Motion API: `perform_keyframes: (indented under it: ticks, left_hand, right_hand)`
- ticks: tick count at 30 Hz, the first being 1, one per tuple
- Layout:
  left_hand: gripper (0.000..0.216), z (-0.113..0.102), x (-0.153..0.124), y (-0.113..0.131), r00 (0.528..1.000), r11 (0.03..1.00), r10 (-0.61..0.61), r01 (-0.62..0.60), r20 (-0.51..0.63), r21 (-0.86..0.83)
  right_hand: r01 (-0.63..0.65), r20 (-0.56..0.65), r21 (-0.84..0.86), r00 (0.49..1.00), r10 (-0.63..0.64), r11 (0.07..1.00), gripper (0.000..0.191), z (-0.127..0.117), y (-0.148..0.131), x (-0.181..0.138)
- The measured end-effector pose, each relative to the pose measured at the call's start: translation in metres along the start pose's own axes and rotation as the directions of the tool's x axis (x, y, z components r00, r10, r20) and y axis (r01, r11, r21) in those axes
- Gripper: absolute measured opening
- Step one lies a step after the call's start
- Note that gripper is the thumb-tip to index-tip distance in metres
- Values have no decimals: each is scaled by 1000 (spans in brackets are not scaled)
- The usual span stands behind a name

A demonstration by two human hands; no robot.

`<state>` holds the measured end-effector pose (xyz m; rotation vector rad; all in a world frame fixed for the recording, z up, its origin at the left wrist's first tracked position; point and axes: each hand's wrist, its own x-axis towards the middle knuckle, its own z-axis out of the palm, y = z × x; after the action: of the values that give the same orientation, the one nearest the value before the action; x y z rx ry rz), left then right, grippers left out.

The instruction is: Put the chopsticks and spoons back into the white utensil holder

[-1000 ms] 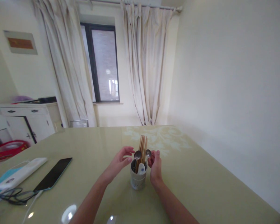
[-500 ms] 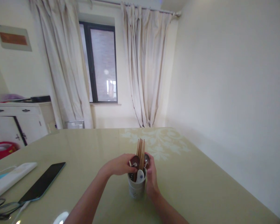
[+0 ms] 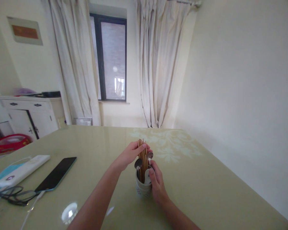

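Note:
A small white utensil holder (image 3: 142,189) stands on the glossy green table (image 3: 206,179). It contains a bundle of wooden chopsticks (image 3: 142,156), two metal spoons (image 3: 138,163) and a white ceramic spoon (image 3: 147,175). My left hand (image 3: 129,154) is closed around the upper part of the chopsticks. My right hand (image 3: 156,184) wraps around the right side of the holder, gripping it.
On the table's left lie a black phone (image 3: 55,173), a white power bank (image 3: 22,170) with a cable, black glasses (image 3: 16,195) and a blue item (image 3: 0,179). A white cabinet (image 3: 31,116) and a red basket (image 3: 8,143) stand at far left. A curtained window is behind.
My left hand rose from the holder's rim to grip the chopsticks near their tops. My right hand moved down around the holder's side. The view shifted slightly.

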<state>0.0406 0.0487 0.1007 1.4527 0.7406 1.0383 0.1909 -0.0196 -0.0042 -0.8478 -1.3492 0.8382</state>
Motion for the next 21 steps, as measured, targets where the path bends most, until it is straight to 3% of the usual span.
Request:
perform_keyframes:
  ticks: [6, 13, 17, 21]
  left_hand:
    - [55, 4, -3, 9, 992, 991, 109, -104, -56, 87]
    - [53, 3, -10, 17, 998, 997, 52, -54, 36, 61]
    - [47, 4, -11, 20, 997, 994, 70, -72, 26, 85]
    - [48, 10, -14, 24, 999, 998, 41, -42, -14, -52]
  right_hand:
    - [1, 21, 36, 1000, -2, 999, 50, 1, -7, 2]
    - [35, 2, 35, 999, -35, 999, 47, 0, -4, 1]
    - [43, 6, 12, 999, -43, 999, 45, -2, 0, 0]
    - [75, 8, 34, 997, -75, 997, 45, -3, 8, 0]
